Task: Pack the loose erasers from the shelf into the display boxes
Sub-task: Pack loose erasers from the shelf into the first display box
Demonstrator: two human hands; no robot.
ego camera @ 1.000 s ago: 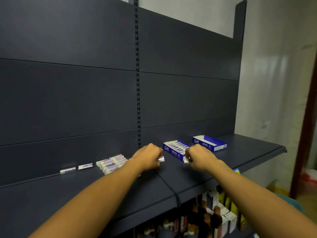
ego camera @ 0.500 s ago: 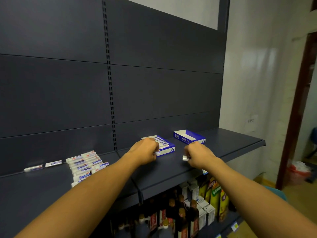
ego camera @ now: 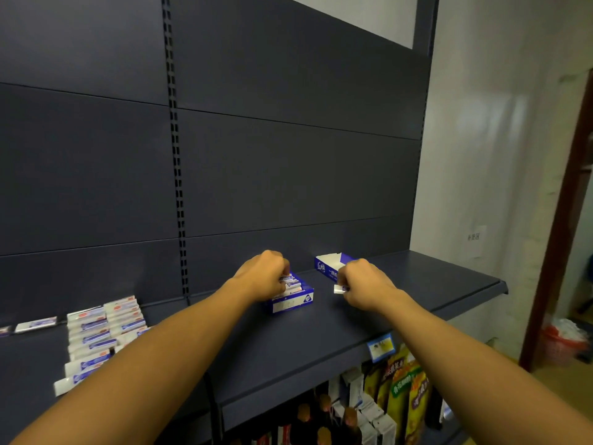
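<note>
A blue display box [ego camera: 293, 303] partly filled with erasers sits mid-shelf. My left hand [ego camera: 261, 277] is over its back part, fingers curled on an eraser [ego camera: 286, 278] inside it. My right hand [ego camera: 365, 284] pinches a white eraser [ego camera: 339, 289] just above the shelf, between the two boxes. A second blue display box [ego camera: 327, 266] stands behind the right hand, partly hidden by it. Several loose white-and-blue erasers [ego camera: 102, 329] lie in rows on the left of the dark shelf [ego camera: 417, 284].
Two single erasers [ego camera: 35, 324] lie at the far left by the back panel. Below the shelf stand bottles and snack packets [ego camera: 398, 399]. A blue price tag [ego camera: 381, 346] hangs on the shelf edge. A wall and a doorway are at the right.
The view has swung rightwards. My left hand moved from the shelf onto the filled box with its eraser. The right hand keeps its eraser and stays close to the boxes.
</note>
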